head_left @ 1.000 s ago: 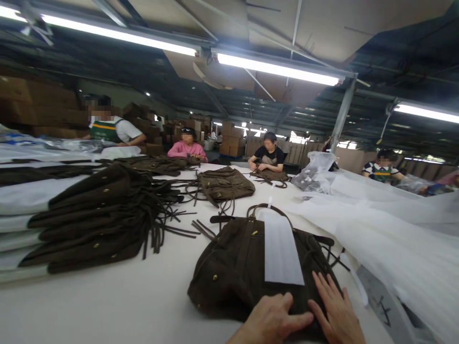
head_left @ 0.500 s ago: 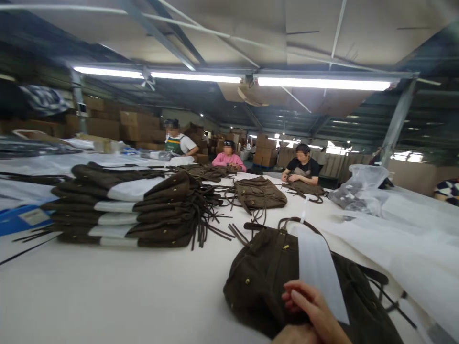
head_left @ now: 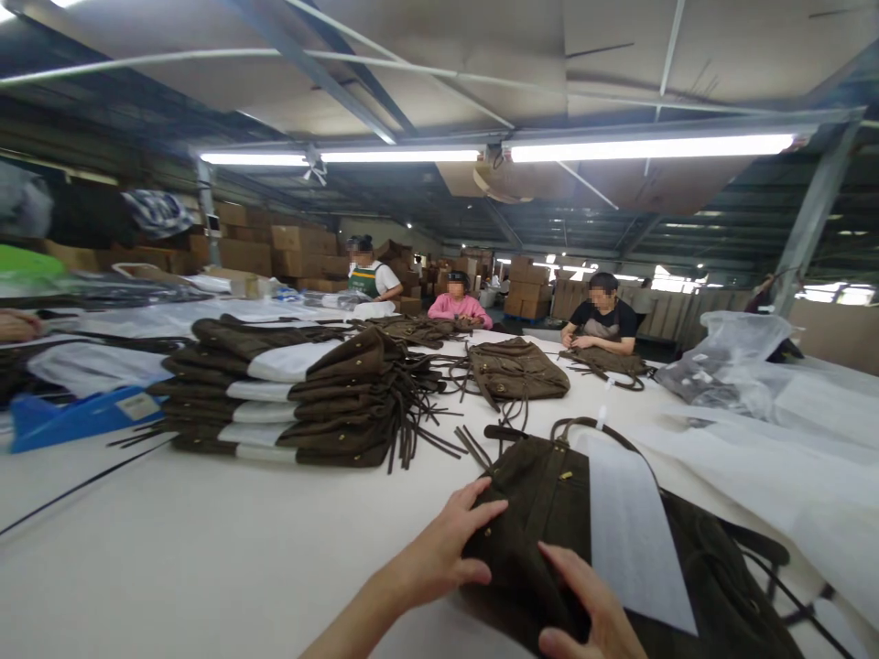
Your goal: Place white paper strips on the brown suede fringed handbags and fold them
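A dark brown handbag (head_left: 528, 549) lies on the white table in front of me, a white paper band (head_left: 628, 526) wrapped across its middle and its handle (head_left: 618, 435) toward the far side. My left hand (head_left: 453, 540) rests at the bag's left end with fingers spread. Lower down, my right hand (head_left: 587, 604) lies over the bag's near side, left of the band, thumb and fingers apart. Neither hand grips the fabric. To the left is a stack of similar brown bags (head_left: 226, 398) with white bands and dangling straps.
Another brown bag (head_left: 518, 368) lies farther back. Clear plastic bags (head_left: 734, 366) and white sheeting (head_left: 775, 458) cover the right side. A blue plastic item (head_left: 82, 419) sits at left, near another person's hand (head_left: 19, 326). Several people work across the table.
My hands, close together over the bag before, are now apart: the left has moved to the bag's left end with fingers spread. The view has shifted slightly left.
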Motion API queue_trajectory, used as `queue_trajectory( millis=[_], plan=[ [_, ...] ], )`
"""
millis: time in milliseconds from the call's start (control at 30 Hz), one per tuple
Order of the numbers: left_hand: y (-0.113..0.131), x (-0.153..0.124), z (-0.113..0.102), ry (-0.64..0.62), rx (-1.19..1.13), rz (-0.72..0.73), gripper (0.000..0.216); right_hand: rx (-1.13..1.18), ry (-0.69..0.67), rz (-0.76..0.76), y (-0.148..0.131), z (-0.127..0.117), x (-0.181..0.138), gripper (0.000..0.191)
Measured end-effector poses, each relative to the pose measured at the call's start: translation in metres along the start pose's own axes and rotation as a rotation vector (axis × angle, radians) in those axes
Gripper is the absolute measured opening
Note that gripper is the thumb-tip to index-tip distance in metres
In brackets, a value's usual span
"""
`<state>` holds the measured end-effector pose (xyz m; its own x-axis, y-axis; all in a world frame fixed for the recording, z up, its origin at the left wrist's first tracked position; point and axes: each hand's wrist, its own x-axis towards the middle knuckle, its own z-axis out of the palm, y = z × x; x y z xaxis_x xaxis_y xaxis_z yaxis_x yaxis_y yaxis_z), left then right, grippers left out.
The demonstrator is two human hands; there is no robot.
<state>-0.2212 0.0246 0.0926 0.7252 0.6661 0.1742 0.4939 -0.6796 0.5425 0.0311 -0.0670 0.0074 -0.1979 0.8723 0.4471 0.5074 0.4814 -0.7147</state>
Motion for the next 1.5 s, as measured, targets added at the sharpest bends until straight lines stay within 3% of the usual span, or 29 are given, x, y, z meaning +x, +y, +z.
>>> queue_trajectory(
  millis=[67, 200, 300, 533, 633, 933, 1033, 1200, 1300, 1400, 1500],
  plan=[
    [0.001, 0.005, 0.006, 0.001, 0.028, 0.001, 0.071, -0.082, -0.026, -0.008, 0.008, 0.003, -0.001, 0.079],
    [0.001, 0.02, 0.02, 0.155, 0.056, -0.104, 0.037, -0.214, -0.076, -0.037, 0.022, 0.01, -0.001, 0.077],
    [-0.005, 0.027, 0.024, 0.208, 0.005, -0.157, 0.034, -0.2, -0.061, -0.102, 0.025, 0.014, -0.001, 0.082],
    [-0.017, 0.005, -0.02, -0.054, -0.13, -0.044, 0.034, -0.118, -0.033, -0.135, 0.026, 0.016, -0.006, 0.083],
    [-0.018, 0.007, -0.028, -0.065, -0.065, -0.018, 0.031, -0.149, -0.054, -0.12, 0.03, 0.017, -0.008, 0.089],
    [-0.028, 0.03, 0.023, 0.162, 0.352, -0.035, 0.022, -0.136, -0.202, -0.133, 0.037, 0.021, -0.004, 0.091],
    [-0.031, 0.029, 0.028, 0.213, 0.467, -0.021, 0.022, -0.131, -0.198, -0.115, 0.039, 0.022, -0.002, 0.093],
    [-0.033, 0.026, 0.019, 0.205, 0.575, 0.13, 0.019, -0.178, -0.226, -0.176, 0.04, 0.026, 0.0, 0.088],
    [-0.035, 0.025, 0.012, 0.157, 0.573, 0.309, 0.018, -0.192, -0.287, -0.135, 0.04, 0.025, 0.002, 0.084],
    [-0.038, 0.021, 0.007, 0.109, 0.573, 0.381, 0.028, -0.17, -0.322, -0.084, 0.04, 0.023, 0.005, 0.084],
    [-0.043, 0.016, 0.011, 0.097, 0.629, 0.43, 0.011, -0.199, -0.401, -0.073, 0.048, 0.026, 0.008, 0.083]
  ],
)
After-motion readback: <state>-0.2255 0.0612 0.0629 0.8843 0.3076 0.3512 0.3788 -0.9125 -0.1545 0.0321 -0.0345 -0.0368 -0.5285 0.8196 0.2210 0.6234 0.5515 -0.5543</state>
